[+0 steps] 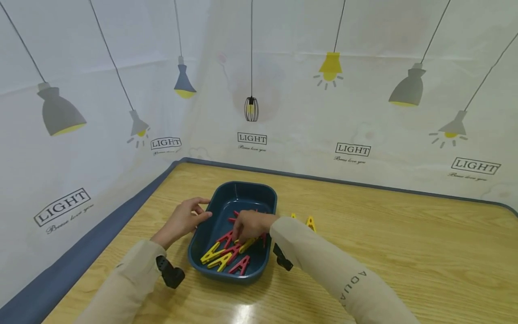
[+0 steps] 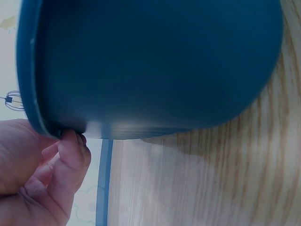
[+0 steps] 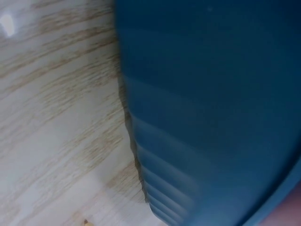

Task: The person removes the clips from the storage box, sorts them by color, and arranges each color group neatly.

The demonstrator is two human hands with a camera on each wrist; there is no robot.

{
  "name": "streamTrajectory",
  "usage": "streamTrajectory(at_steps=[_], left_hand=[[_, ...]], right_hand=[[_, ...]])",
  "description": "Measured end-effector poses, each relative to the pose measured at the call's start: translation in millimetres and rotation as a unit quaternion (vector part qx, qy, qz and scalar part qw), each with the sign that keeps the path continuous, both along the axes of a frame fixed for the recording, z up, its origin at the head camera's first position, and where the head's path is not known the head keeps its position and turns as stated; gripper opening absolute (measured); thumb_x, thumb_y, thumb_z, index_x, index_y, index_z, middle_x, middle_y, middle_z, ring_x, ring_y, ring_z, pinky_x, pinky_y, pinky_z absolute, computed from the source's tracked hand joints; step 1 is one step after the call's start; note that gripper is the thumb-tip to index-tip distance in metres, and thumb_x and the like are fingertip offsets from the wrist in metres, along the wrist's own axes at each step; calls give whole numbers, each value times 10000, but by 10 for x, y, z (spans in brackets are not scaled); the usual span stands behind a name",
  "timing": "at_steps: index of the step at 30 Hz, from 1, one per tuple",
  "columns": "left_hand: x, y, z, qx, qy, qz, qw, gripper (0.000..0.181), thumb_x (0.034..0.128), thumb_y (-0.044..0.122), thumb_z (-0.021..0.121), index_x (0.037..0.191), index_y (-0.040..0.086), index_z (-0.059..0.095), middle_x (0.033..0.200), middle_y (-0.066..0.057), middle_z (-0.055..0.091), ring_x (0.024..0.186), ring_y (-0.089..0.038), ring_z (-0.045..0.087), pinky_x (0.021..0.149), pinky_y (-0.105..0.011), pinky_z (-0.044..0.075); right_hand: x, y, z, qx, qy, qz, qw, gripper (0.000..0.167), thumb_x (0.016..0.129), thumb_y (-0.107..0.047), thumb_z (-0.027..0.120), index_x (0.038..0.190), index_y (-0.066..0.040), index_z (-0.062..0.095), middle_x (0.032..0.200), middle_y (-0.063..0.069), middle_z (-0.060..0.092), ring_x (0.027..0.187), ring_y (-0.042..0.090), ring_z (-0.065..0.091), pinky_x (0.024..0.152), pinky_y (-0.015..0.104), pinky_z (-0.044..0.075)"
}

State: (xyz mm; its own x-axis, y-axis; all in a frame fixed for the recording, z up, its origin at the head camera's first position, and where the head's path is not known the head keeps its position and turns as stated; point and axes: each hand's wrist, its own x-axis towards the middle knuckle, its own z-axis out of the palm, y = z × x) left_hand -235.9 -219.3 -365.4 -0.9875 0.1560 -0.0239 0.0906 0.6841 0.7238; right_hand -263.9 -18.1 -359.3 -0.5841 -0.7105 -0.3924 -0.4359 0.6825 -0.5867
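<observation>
A dark blue rectangular tub stands on the table with several red clothespins and yellow clothespins lying in it. My left hand grips the tub's left rim; in the left wrist view the fingers of that hand curl at the rim of the tub. My right hand reaches down inside the tub, fingers bent downward over the clothespins; whether it pinches one is hidden. The right wrist view shows mostly the outer wall of the tub.
Two yellow clothespins stand on the wooden table to the right of the tub, partly behind my right sleeve. A white cloth backdrop printed with lamps rises behind the table's far edge and left side.
</observation>
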Motion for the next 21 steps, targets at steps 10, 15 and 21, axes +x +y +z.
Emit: streamTrajectory(at_steps=[10,15,21], left_hand=[[9,14,5,24,44,-33,10000,413,869,142,570,1244,4,468,779,-89,556,571,-157,510,499,-309,479],[13,11,16,4,60,-41,10000,413,868,139,571,1243,1,469,781,-89,555,570,-155,507,491,-295,477],[19,12,32,-26,7,-30,10000,412,870,136,567,1246,3,465,792,-94,556,581,-161,507,501,-296,478]], right_hand=[[33,35,49,-571,600,228,9963,141,819,-37,611,935,-77,681,904,3,633,790,71,557,732,201,447],[69,69,84,-892,946,201,9913,142,821,-44,609,944,-72,673,927,11,629,821,84,565,744,205,447],[84,140,163,-1253,1294,107,9836,148,817,-54,617,956,-73,663,925,2,625,829,95,567,729,205,450]])
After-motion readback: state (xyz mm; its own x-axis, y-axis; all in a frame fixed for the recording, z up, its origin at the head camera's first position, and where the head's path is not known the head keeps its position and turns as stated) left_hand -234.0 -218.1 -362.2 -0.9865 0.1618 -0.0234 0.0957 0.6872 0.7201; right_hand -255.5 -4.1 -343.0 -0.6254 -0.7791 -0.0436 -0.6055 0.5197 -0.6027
